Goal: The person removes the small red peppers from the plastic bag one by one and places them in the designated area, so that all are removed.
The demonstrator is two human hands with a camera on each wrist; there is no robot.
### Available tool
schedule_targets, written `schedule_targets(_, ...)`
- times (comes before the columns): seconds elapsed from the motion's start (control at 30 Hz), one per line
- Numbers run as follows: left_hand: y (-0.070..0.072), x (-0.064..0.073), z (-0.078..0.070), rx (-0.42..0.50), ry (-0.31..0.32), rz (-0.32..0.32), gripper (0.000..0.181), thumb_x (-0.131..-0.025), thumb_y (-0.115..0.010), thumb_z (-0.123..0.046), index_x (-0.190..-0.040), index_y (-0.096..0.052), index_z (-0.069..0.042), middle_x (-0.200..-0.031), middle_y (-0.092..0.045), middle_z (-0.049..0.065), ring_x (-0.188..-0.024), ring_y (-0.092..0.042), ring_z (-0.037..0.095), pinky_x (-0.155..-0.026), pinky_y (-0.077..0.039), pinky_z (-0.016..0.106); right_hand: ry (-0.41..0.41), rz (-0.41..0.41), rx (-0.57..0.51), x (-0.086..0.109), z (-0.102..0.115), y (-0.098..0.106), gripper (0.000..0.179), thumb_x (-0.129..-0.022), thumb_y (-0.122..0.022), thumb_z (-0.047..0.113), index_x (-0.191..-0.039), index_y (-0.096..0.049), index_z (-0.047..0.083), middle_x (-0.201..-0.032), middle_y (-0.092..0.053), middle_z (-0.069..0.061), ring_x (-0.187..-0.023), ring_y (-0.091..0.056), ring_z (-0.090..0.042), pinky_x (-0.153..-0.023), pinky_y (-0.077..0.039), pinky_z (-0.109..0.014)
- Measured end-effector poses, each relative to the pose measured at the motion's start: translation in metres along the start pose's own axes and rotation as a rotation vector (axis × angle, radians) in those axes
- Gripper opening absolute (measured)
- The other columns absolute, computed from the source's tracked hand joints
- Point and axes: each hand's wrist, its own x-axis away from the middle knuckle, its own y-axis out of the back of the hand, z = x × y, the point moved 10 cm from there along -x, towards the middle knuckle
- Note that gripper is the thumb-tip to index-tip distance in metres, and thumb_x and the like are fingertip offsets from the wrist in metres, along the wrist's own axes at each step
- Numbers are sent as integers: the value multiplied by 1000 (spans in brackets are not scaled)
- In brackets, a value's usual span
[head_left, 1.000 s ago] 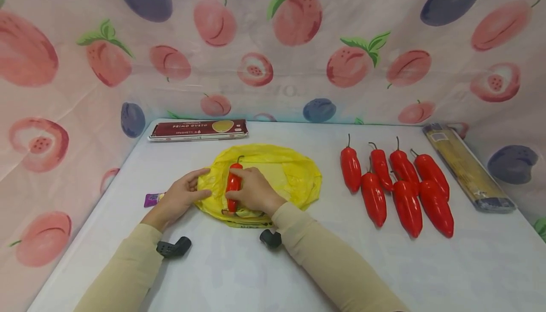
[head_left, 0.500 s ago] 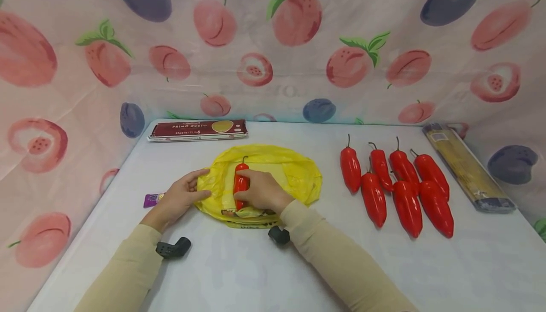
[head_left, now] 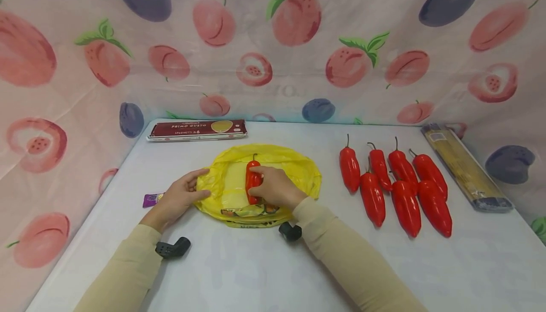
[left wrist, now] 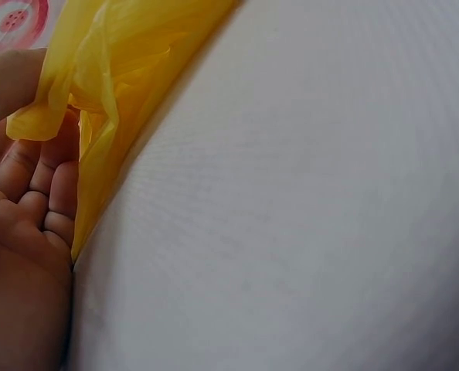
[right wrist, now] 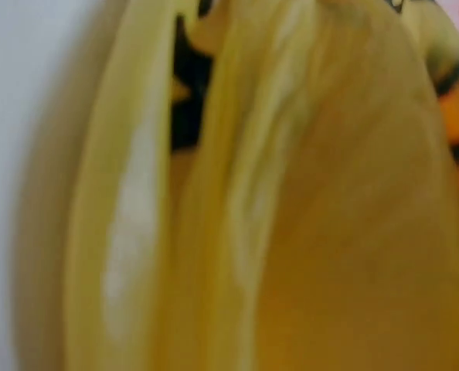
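Observation:
A yellow plastic bag (head_left: 298, 174) lies spread on the white table with its mouth open. My left hand (head_left: 178, 199) holds the bag's left edge, the thumb on one side of the thin plastic and the fingers on the other, as the left wrist view shows. Inside the bag opening, my right hand (head_left: 275, 186) grips a red pepper (head_left: 253, 179) between thumb and fingers, its stem pointing away from me. Folds of the bag (right wrist: 283, 193) fill the right wrist view, which shows neither the right hand nor the pepper.
Several red peppers (head_left: 372, 198) lie grouped on the table's right side. Beyond them is a clear pack of spaghetti (head_left: 467, 167). A dark red spaghetti pack (head_left: 197, 130) lies at the back left. A small purple packet (head_left: 150, 200) shows partly behind the left hand.
My right hand has moved to the right within the bag, carrying the red pepper with it. The left hand has stayed at the bag's left edge.

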Motion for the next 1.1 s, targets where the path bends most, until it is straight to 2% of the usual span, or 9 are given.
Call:
schedule_targets(0.4, 0, -1, 1, 1, -11, -4, 73, -94, -71, -23, -157, -34, -14, -159, -35, 13, -141, -39, 29, -113, -34, 43, 42, -17, -34, 4, -14, 19, 63, -90, -73, 16, -149, -50, 19, -129, -58, -12, -102, -57, -27, -78, -59, -32)
schedule_targets(0.67, 1, -1, 0, 1, -17, -8, 72, -95, -70, -22, -157, -34, -14, -159, -34, 13, -141, -38, 29, -113, -34, 42, 29, -58, -25, 14, -15, 36, 65, -91, -74, 19, -150, -48, 21, -115, -61, -9, -103, -57, -26, -77, -59, -32)
schedule_targets(0.9, 1, -2, 1, -8, -9, -10, 73, -94, -71, -24, -156, -35, -15, -159, -35, 14, -141, -39, 30, -112, -35, 42, 3, -95, -15, 25, -18, 53, 67, -90, -74, 21, -151, -46, 24, -117, -59, -9, -105, -56, -26, -72, -59, -30)
schedule_targets(1.1, 1, -1, 1, -15, -10, -8, 73, -94, -71, -24, -157, -35, -15, -159, -35, 13, -141, -39, 29, -113, -34, 43, 21, -121, -6, 37, -23, 71, 66, -91, -73, 21, -151, -46, 22, -119, -59, -11, -109, -55, -28, -76, -59, -33)
